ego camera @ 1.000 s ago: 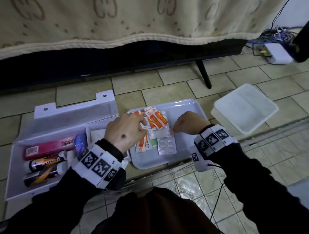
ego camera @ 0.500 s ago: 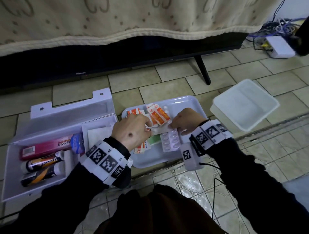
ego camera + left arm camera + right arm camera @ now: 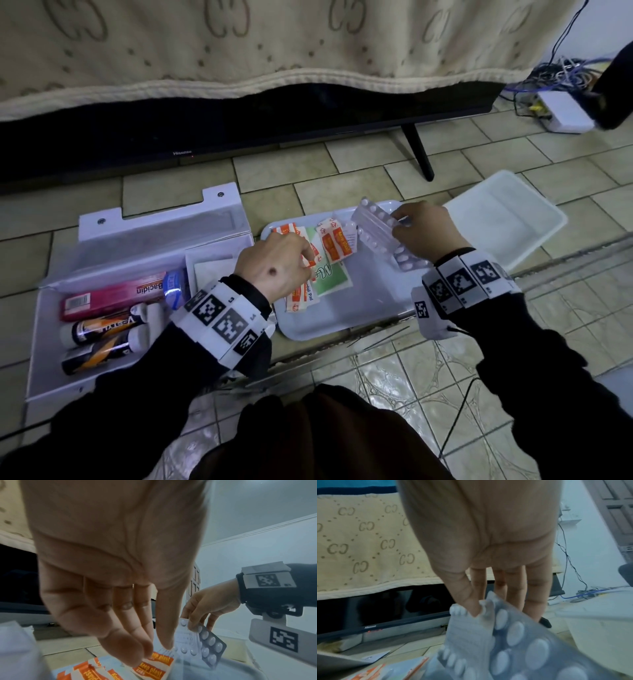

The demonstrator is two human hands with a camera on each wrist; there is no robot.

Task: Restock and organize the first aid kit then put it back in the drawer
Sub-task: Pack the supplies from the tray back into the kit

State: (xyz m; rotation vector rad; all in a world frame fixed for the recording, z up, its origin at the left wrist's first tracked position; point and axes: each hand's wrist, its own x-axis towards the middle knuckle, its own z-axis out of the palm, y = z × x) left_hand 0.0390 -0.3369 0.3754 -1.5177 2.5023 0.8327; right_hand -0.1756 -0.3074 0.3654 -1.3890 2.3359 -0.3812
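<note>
Lifting blister packs (image 3: 380, 233) clear of the tray (image 3: 359, 308), the right hand (image 3: 424, 233) pinches them; the open first aid kit (image 3: 137, 274) lies leftward (nearer the left hand (image 3: 274, 267), fingertips pinching plasters (image 3: 301, 294)).

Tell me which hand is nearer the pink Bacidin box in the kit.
Left. The left hand rests on the tray's plaster packets, just right of the pink Bacidin box; the right hand holds blister packs farther right.
</note>
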